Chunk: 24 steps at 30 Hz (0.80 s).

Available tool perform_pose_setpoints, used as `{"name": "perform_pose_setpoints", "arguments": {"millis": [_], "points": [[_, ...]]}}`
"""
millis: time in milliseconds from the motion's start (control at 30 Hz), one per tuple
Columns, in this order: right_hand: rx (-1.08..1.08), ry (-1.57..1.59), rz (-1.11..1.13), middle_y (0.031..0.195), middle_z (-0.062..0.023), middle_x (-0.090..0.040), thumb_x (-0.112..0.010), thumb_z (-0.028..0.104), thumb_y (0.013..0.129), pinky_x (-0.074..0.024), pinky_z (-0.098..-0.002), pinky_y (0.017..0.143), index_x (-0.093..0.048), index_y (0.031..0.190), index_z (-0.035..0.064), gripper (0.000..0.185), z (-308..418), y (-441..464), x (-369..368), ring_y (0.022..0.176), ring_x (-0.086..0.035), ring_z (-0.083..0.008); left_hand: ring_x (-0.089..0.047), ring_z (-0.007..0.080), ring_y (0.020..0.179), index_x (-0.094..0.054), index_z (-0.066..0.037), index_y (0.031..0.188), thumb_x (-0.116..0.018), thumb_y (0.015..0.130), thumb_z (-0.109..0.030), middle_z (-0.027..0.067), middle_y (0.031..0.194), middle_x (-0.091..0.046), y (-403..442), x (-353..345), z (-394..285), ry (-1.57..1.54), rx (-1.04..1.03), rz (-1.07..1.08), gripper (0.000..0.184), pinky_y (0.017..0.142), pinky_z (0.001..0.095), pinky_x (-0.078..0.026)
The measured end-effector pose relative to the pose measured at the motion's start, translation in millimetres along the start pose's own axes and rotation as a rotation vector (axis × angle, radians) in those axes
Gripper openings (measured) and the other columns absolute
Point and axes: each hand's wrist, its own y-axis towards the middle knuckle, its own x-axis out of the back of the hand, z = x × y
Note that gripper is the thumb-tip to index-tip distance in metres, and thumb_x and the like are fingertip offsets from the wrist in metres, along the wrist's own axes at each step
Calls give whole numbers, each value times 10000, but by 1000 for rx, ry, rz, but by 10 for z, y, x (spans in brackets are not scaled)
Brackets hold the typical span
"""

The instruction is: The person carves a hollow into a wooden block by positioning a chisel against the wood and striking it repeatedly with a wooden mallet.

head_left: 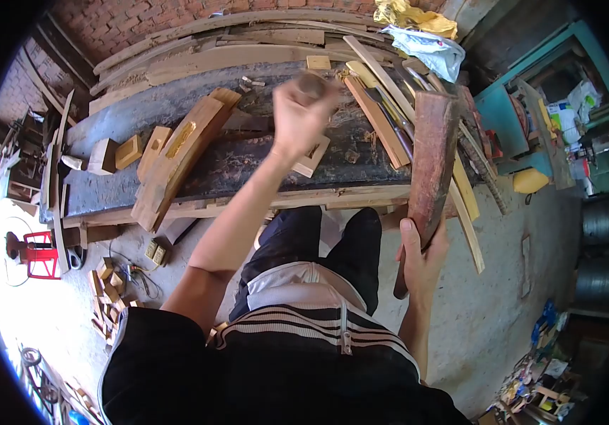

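My left hand is raised over the workbench, closed around a tool with a brown round-ended handle. Motion smears it, and the tool's lower part is hidden by my hand. Just below lies a small light wood block with a cut-out in it. My right hand grips a thick, worn reddish-brown wooden mallet near its lower end, its long body pointing up and away from me. Left of my left arm, a long wooden piece with a carved slot lies slanted over the bench edge.
Several small blocks sit at the left of the dark bench. Chisels and long wood strips lie at the right, some overhanging the edge. Planks line the back. A red stool and wood offcuts are on the floor.
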Motion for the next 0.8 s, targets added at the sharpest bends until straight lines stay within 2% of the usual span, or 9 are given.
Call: {"name": "perform_pose_setpoints", "arguments": {"millis": [33, 133, 200, 300, 400, 500, 533, 600, 800], "points": [[-1, 6, -6, 765, -43, -593, -717, 238, 916, -400, -231, 450, -526, 1236, -67, 482, -19, -9, 26, 512, -495, -66, -479, 31, 499, -595, -105, 767, -695, 897, -81, -45, 600, -568, 98, 65, 51, 2, 44, -115, 166, 437, 233, -324], [-11, 5, 11, 709, -45, -550, -644, 258, 958, -409, -255, 448, -546, 1122, -39, 353, -81, -44, 110, 490, -500, -98, -479, 26, 514, -582, -105, 761, -699, 896, -91, -61, 607, -550, 208, 160, 1, -66, 45, -135, 180, 451, 229, -338], [-47, 38, -44, 696, -33, -528, -636, 289, 965, -407, -254, 448, -553, 1117, -21, 355, -122, -64, 130, 493, -484, -98, -481, 18, 535, -579, -95, 761, -693, 896, -82, -65, 616, -551, 166, 97, -80, 92, -94, -88, 177, 471, 214, -346], [-65, 60, -63, 695, -29, -520, -634, 316, 968, -410, -256, 450, -558, 1116, -7, 363, -131, -45, 154, 498, -481, -99, -486, 16, 561, -603, -80, 731, -712, 882, -77, -70, 643, -573, -17, -130, -196, 90, -88, 9, 186, 500, 218, -371], [-71, 66, -84, 696, -30, -522, -632, 326, 969, -411, -258, 449, -559, 1114, 2, 362, -136, -41, 161, 498, -480, -98, -501, 36, 574, -587, -24, 675, -744, 853, -87, -21, 621, -584, -211, -317, -58, 194, -293, 187, 245, 520, 244, -409], [-68, 50, -90, 697, -30, -522, -635, 332, 969, -411, -258, 450, -558, 1110, 2, 367, -170, -46, 179, 500, -477, -96, -562, 183, 500, -612, -34, 716, -746, 801, -79, 88, 622, -585, -409, -455, 22, 280, -307, 337, 165, 507, 319, -464], [-69, 46, -84, 697, -30, -522, -635, 332, 969, -411, -258, 450, -558, 1110, 2, 367, -181, -47, 184, 500, -477, -96, -562, 183, 500, -612, -34, 716, -746, 801, -79, 88, 622, -585, -450, -485, 26, 280, -302, 331, 165, 507, 319, -464], [-62, 37, -74, 697, -30, -522, -634, 336, 970, -409, -257, 450, -558, 1106, 6, 365, -199, -48, 193, 500, -475, -95, -620, 322, 550, -616, -58, 762, -716, 746, -73, 127, 636, -599, -512, -541, 29, 294, -382, 397, 103, 539, 378, -508], [-75, 28, -52, 698, -30, -519, -630, 342, 974, -408, -256, 449, -557, 1103, 6, 368, -179, -44, 150, 501, -471, -93, -669, 365, 653, -651, -113, 829, -728, 705, -219, 152, 665, -651, -562, -597, 126, 414, -343, 434, 181, 594, 442, -547]]}}
